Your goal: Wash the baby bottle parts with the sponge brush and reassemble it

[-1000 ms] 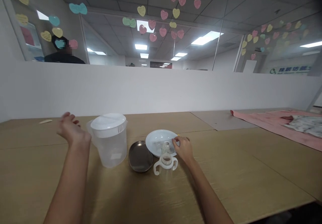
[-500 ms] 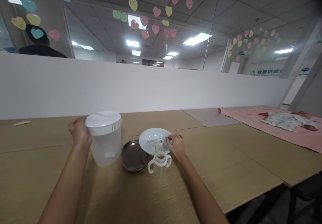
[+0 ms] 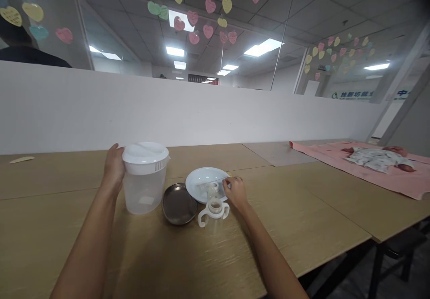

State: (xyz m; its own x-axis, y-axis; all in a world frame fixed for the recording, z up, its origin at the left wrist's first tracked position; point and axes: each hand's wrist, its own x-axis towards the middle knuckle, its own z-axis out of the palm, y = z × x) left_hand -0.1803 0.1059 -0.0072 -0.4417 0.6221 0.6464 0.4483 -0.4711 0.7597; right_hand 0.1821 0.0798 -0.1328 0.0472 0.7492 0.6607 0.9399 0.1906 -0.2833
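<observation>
My left hand (image 3: pixel 114 166) is against the left side of a tall translucent plastic container (image 3: pixel 143 193) with a white lid. Its fingers curve round the far side, where they are partly hidden. My right hand (image 3: pixel 235 192) is closed in a pinch at the right rim of a shallow white bowl (image 3: pixel 195 175); what the fingertips hold is unclear. A clear item with a thin straight edge lies in the bowl. In front of the bowl stands a clear baby bottle without a cap, with a white two-handled ring (image 3: pixel 217 214). Between container and bowl sits a dark metal dish (image 3: pixel 179 207).
A baby doll (image 3: pixel 378 159) in patterned clothes lies on a pink mat (image 3: pixel 399 184) at the far right. A small pale flat piece (image 3: pixel 22 159) lies far left. A white partition (image 3: pixel 201 115) with glass above closes off the back. A dark stool (image 3: pixel 396 249) stands beyond the table's right edge.
The container has shifted a little to the right and closer to the metal dish, with my left hand following it. My right hand stays at the bowl's rim. The view has tilted slightly.
</observation>
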